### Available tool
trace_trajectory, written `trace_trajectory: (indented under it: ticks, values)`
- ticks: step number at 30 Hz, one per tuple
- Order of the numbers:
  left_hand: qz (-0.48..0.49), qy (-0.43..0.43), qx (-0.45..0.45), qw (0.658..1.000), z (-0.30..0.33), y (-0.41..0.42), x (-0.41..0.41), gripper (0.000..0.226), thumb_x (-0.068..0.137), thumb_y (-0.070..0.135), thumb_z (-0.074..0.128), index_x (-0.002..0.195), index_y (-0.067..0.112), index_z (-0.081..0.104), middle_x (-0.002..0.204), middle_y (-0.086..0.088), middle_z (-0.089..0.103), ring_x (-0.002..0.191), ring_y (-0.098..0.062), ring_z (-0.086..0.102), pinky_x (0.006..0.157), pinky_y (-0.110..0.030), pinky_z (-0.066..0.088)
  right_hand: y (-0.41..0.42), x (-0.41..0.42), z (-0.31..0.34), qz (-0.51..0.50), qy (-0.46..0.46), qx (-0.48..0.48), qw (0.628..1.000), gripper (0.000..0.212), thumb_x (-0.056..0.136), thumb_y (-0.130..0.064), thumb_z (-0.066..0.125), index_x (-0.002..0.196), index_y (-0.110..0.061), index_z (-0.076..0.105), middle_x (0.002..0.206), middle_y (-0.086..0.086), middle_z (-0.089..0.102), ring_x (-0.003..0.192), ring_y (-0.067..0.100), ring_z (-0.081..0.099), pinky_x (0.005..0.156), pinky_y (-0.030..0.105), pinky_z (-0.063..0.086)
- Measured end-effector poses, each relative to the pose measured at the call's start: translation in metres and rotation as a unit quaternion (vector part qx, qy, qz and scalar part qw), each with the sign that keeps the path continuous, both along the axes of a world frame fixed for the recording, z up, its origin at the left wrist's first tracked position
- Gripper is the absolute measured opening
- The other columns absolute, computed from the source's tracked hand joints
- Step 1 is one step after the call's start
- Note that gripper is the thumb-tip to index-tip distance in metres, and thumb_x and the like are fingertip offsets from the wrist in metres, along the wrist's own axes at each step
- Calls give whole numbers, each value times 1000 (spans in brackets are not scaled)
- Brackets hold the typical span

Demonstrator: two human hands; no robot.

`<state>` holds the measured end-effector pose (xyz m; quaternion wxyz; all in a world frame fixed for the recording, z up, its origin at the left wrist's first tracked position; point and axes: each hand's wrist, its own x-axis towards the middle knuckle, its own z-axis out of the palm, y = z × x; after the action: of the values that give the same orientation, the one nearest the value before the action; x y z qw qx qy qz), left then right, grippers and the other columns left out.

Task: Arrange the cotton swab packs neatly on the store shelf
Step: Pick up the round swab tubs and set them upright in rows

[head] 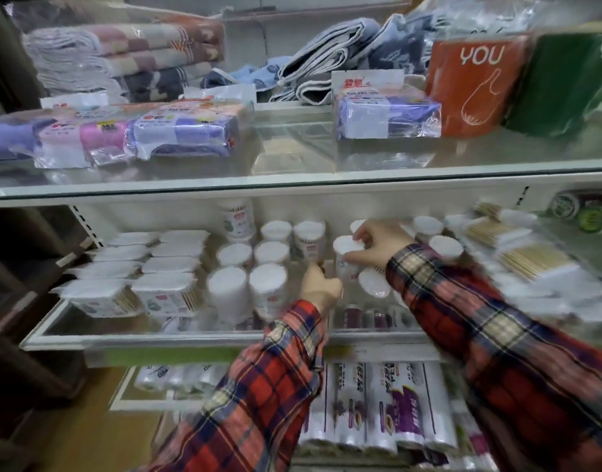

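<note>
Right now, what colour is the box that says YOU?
Orange, with white letters: the box shows in the head view.

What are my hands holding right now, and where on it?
Right hand grips a round cotton swab tub near its top. Left hand reaches its lower side; its grip cannot be told.

Middle glass shelf (197, 330) runs across the center of the frame. On its left sit flat swab packs (163, 267) in two columns, front to back. Just right of them, round swab tubs (248, 267) stand in rows, center frame. Right of those, both hands meet around one tub (347, 257): right hand (378, 241) on top, left hand (320, 287) below and in front. Stick packs (531, 257) pile up at far right. Upper shelf (293, 183) holds wrapped packs (177, 131) at left, folded towels (122, 52) behind them. Rolls (378, 407) lie on the bottom shelf, lower center.
</note>
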<state>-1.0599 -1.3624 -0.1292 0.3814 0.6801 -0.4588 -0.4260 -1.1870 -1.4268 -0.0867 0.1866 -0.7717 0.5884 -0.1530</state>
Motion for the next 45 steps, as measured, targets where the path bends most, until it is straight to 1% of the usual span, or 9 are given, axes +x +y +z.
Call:
trace_trajectory:
  ticks: [3, 9, 15, 19, 25, 30, 33, 36, 45]
  values:
    - [28, 32, 1, 999, -8, -3, -8, 52, 85, -5, 44, 137, 2, 44, 134, -15, 53, 123, -28, 51, 107, -44, 41, -10, 4, -13, -6, -8, -7, 1000, 43, 69, -51, 73, 101, -27, 56, 123, 0, 57, 101, 18, 53, 81, 25, 37]
    - [70, 41, -39, 996, -7, -1, -28, 44, 85, -13, 41, 126, -1, 51, 110, -9, 56, 105, -21, 52, 102, -37, 43, -19, -6, -18, 25, -18, -17, 999, 44, 69, -56, 72, 98, -28, 55, 118, -2, 57, 94, 17, 54, 78, 27, 40]
    - [63, 24, -40, 997, 0, 3, -35, 51, 84, -18, 40, 132, -2, 47, 127, -18, 55, 119, -26, 51, 103, -37, 41, -22, -9, -15, 33, 14, -26, 999, 47, 68, -60, 70, 97, -27, 55, 116, -2, 58, 99, 20, 56, 80, 29, 42]
    - [51, 31, -29, 998, 0, 2, -36, 51, 86, -15, 41, 134, 1, 46, 132, -14, 53, 123, -25, 49, 107, -35, 40, -23, -23, 4, 63, 20, -14, 998, 39, 72, -52, 72, 96, -23, 63, 112, 0, 65, 98, 19, 59, 84, 26, 41]
    - [54, 45, -42, 997, -10, -7, -30, 36, 90, -2, 53, 125, 5, 52, 118, -10, 59, 106, -18, 53, 98, -29, 42, -17, -96, 43, -14, -20, -39, 999, 16, 78, -35, 71, 91, -28, 65, 95, -2, 69, 90, 16, 63, 87, 29, 49]
    - [135, 79, -98, 983, -16, -6, -39, 28, 89, 6, 58, 117, 7, 54, 113, -11, 61, 106, -26, 58, 96, -36, 47, -13, -136, 35, -39, 38, 5, 999, 40, 71, -41, 77, 103, -21, 64, 100, 0, 67, 91, 18, 62, 88, 32, 50]
    - [89, 40, -132, 986, -18, -3, -47, 25, 84, 6, 64, 107, 12, 57, 114, -10, 59, 98, -19, 58, 86, -30, 49, -11, -140, 19, -46, 77, 19, 996, 48, 65, -48, 77, 106, -27, 61, 102, -3, 65, 88, 16, 59, 82, 30, 49]
    - [51, -19, -134, 990, -20, 0, -56, 24, 79, 16, 68, 99, 21, 57, 116, -7, 55, 103, -21, 57, 93, -37, 49, -11, -136, 15, -53, 110, 3, 992, 53, 64, -45, 80, 110, -26, 60, 99, -3, 60, 86, 15, 54, 78, 25, 43]
    - [19, -79, -137, 987, -27, 3, -56, 44, 74, 28, 75, 112, 22, 54, 120, -4, 51, 111, -23, 54, 99, -41, 45, -12, -123, 20, -73, 170, 17, 983, 39, 67, -41, 78, 95, -26, 57, 96, 0, 59, 85, 18, 54, 72, 26, 40]
